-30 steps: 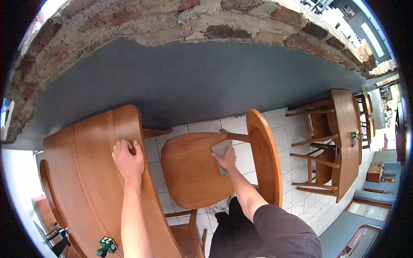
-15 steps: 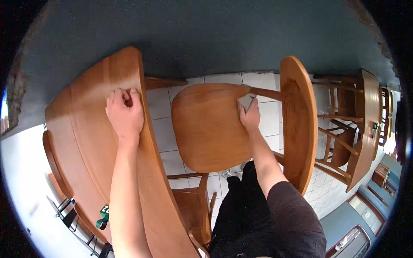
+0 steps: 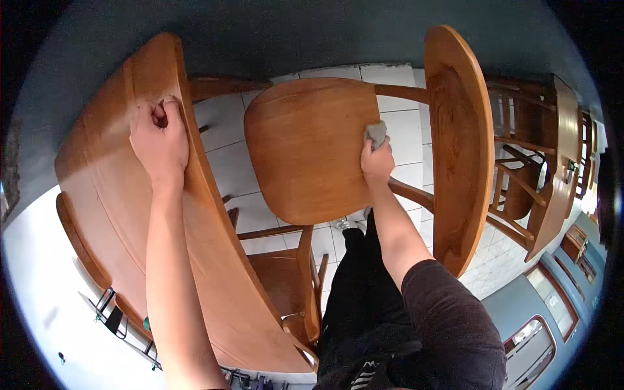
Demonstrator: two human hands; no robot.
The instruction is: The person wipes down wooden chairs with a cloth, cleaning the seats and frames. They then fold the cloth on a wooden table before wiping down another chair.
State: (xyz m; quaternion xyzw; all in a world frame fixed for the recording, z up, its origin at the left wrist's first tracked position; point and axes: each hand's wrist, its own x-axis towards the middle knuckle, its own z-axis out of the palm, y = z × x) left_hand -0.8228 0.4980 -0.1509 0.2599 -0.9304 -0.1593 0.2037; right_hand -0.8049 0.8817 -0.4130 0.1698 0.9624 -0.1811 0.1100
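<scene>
My right hand (image 3: 377,161) grips a small grey cloth (image 3: 376,134), pressed at the edge of a wooden chair seat (image 3: 312,153), on the side by the backrest. The chair's curved wooden backrest (image 3: 458,149) stands just right of that hand. My left hand (image 3: 160,140) rests on the wooden table (image 3: 214,286) near its edge, fingers curled in and nothing visible in them. The palm side of the left hand is partly hidden.
Another wooden chair (image 3: 279,279) is tucked against the table nearer to me. A dark wall (image 3: 312,32) runs along the far side. More wooden furniture (image 3: 552,169) stands at the right, beyond the backrest. White floor tiles (image 3: 403,136) show below.
My right hand has slid with the cloth along the seat's edge, toward me. The view has shifted, so table and chair sit higher. My left hand stays curled on the table.
</scene>
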